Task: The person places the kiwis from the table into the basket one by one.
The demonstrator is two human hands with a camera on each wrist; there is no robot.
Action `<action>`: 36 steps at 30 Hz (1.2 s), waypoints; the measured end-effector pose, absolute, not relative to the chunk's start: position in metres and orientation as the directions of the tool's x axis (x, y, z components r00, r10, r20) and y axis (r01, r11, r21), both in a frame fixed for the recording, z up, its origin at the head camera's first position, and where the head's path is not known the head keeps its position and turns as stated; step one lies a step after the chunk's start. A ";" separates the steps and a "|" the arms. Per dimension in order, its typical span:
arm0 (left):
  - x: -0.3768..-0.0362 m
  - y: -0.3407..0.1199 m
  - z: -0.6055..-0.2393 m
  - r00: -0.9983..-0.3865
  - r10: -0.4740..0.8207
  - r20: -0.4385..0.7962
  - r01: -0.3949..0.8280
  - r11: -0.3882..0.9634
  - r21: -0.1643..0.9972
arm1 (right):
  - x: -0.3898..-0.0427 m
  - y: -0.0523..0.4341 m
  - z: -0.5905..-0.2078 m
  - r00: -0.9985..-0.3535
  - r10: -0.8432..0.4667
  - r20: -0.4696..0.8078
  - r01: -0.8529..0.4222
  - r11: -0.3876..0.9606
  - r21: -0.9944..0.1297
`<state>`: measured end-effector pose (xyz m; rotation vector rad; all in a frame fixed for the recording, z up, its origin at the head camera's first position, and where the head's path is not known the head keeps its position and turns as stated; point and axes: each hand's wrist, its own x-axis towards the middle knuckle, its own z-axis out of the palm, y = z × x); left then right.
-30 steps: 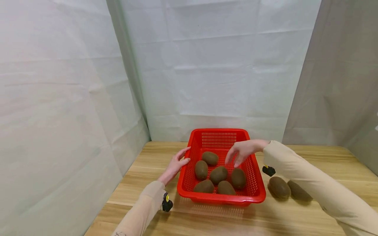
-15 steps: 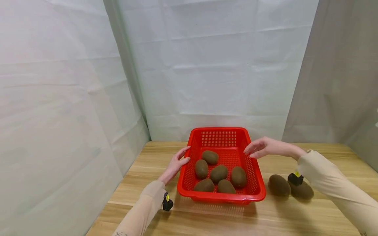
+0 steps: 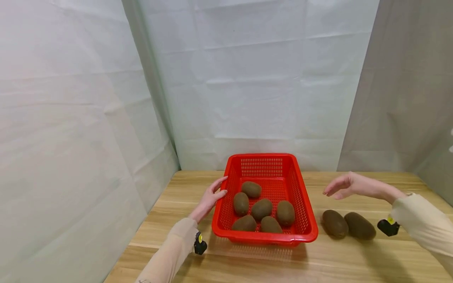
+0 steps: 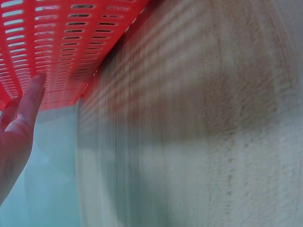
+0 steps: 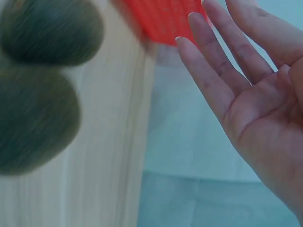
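My left hand (image 3: 209, 198) rests against the left side of a red plastic basket (image 3: 263, 237). In the left wrist view its extended fingers (image 4: 31, 101) lie along the perforated outer wall. Several brown, fuzzy kiwis (image 3: 262, 209) lie inside the basket, mostly in its front half. My right hand (image 3: 357, 185) hovers right of the basket, holding nothing, its fingers loosely extended. Below it, two more kiwis lie side by side on the table, one nearer the basket (image 3: 334, 223) and one farther right (image 3: 360, 226). The right wrist view shows the bare palm (image 5: 265, 109).
The wooden table (image 3: 170, 232) runs under everything. White sheeting (image 3: 258, 98) hangs behind it and along the left, with a greyer sheet (image 3: 396, 98) at the right. Black wrist cameras sit under the left cuff (image 3: 200, 244) and right cuff (image 3: 388, 227).
My right hand has moved right, from over the basket's inside to above the table near the two loose kiwis. The left hand, basket and kiwis have stayed in place.
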<state>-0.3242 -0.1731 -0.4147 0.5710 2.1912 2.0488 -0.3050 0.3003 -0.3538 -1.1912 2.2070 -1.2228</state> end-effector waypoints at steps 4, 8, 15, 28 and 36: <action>-0.335 -0.174 -0.428 -0.933 0.298 0.202 0.219 0.027 0.975 | -0.301 0.318 -0.363 -0.579 -0.810 0.091 -0.500 0.265 -0.824; -0.337 -0.175 -0.432 -0.935 0.287 0.210 0.230 0.039 0.972 | -0.299 0.336 -0.374 -0.588 -0.806 0.071 -0.479 0.276 -0.834; -0.336 -0.177 -0.434 -0.931 0.296 0.214 0.241 0.055 0.969 | -0.293 0.363 -0.393 -0.583 -0.812 0.001 -0.394 0.281 -0.875; -0.334 -0.177 -0.427 -0.931 0.308 0.198 0.218 0.033 0.975 | -0.280 0.376 -0.409 -0.579 -0.798 -0.168 -0.269 0.381 -0.885; -0.320 -0.174 -0.409 -0.918 0.349 0.188 0.215 0.041 0.976 | -0.276 0.371 -0.412 -0.598 -0.773 -0.213 -0.138 0.361 -0.922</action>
